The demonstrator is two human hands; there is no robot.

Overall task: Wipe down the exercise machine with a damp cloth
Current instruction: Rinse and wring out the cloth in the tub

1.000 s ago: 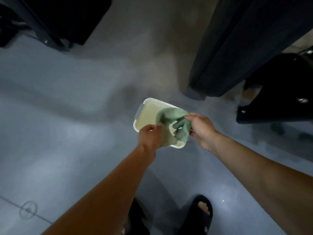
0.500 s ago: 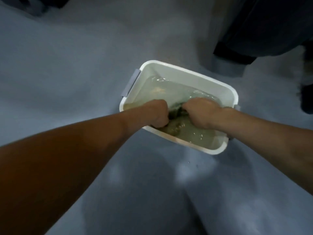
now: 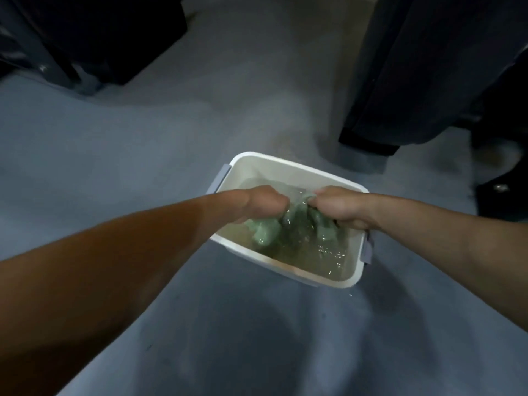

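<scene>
Down in the middle of the view, one green cloth (image 3: 288,227) hangs bunched and twisted between two bare hands, its lower folds dipping into cloudy water (image 3: 323,258). Its left end is clenched inside the left hand (image 3: 257,204), whose fingers are curled tight into a fist around it. Its right end is clamped the same way in the right hand (image 3: 340,207), knuckles up and fingers wrapped shut on the fabric. Both fists sit close together, with only the wet twist of cloth between them, just above the water's surface.

Below them is one white rectangular tub (image 3: 285,167) with rounded corners, holding the water about halfway up its walls. Small bright glints show on the water near the right side. Two grey clip handles are on the tub, one on its left short side (image 3: 218,180) and one on its right short side (image 3: 367,251). A few small drops lie on the floor just past the tub's near right corner.

That tub stands on a smooth grey-blue floor (image 3: 114,155). Two bare forearms reach in from the lower left and the right edge. Two dark bulky shapes stand further out: one at the upper left (image 3: 94,35), one at the upper right (image 3: 428,67); both are too dim and blurred to say what they are
</scene>
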